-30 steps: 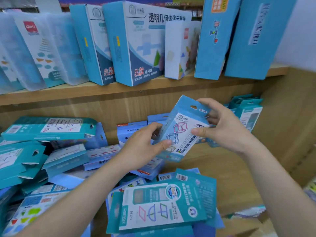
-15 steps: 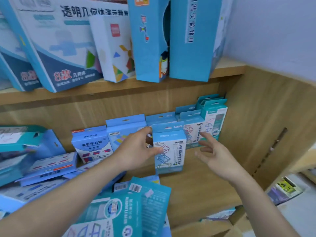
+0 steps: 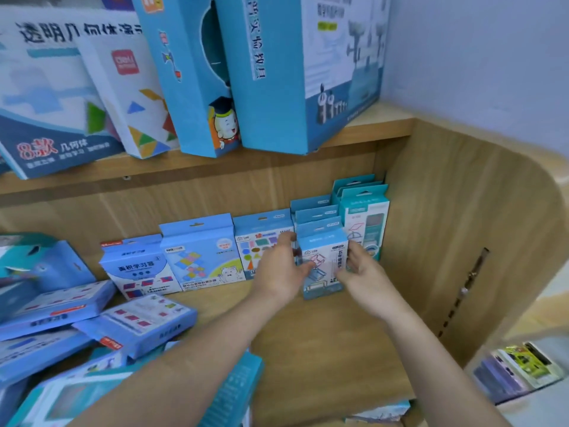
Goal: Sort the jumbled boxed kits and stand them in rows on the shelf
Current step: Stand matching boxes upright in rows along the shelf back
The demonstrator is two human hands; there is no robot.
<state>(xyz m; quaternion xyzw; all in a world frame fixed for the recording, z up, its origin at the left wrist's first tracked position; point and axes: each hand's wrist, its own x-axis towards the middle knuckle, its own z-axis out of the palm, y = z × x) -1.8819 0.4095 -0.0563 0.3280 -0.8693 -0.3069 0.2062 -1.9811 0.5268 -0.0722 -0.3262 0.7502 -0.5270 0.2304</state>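
A small light-blue kit box (image 3: 323,260) stands upright on the wooden shelf (image 3: 323,340), in front of two like boxes. My left hand (image 3: 278,269) grips its left edge and my right hand (image 3: 361,272) presses its right edge. To its right stand teal boxes (image 3: 365,220) against the side panel. To its left runs a row of upright blue boxes (image 3: 197,254) along the back wall. A jumbled heap of blue kit boxes (image 3: 92,328) lies at the lower left.
Large blue and white boxes (image 3: 271,72) stand on the upper shelf, overhanging its edge. The wooden side panel (image 3: 455,241) closes the shelf on the right. Bare shelf board lies in front of the row. Packets (image 3: 523,368) lie on a lower surface at far right.
The box went from tilted in both hands to upright at the back row. My right hand let go, then closed in on its right edge. The view turned right and nearer.
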